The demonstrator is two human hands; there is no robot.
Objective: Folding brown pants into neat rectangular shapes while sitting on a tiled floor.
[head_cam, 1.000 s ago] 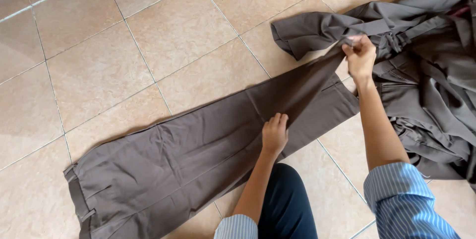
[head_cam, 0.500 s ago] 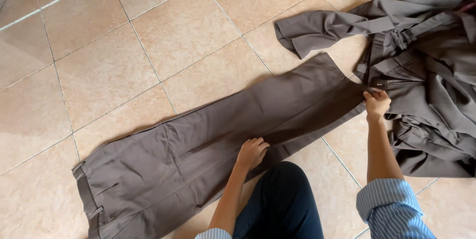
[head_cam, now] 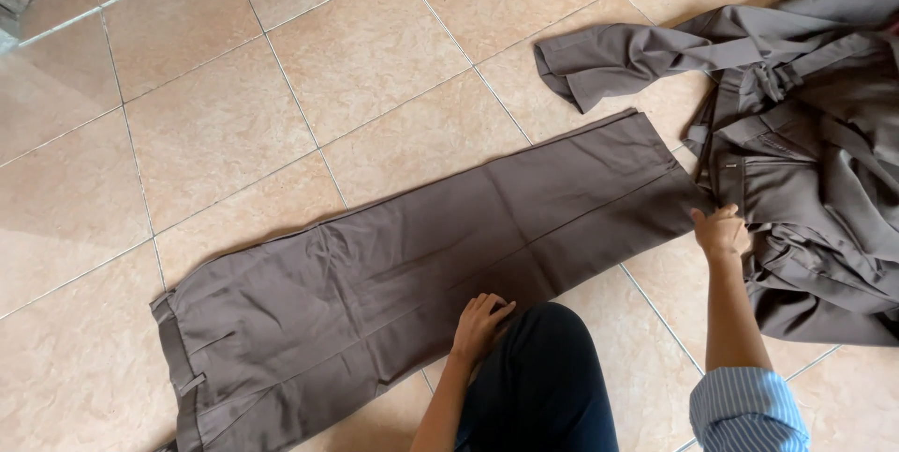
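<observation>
Trousers of brown cloth lie flat on the tiled floor, both legs stacked one on the other, the waistband with its belt loops at the lower left and the hems at the upper right. The left hand rests on the near edge of the cloth about mid-leg, fingers loosely curled and pressing down rather than gripping, which pins the fabric so it stays smooth. The right hand sits at the near corner of the hems, fingers bent at the cloth's edge; whether it pinches the hem or only touches it I cannot tell. With 1 hand at the middle and 1 at the end, the leg is held straight and taut along its length. A dark knee sits just beside the near edge. A heap of similar brown garments lies just beyond the hems, right of the right hand.
</observation>
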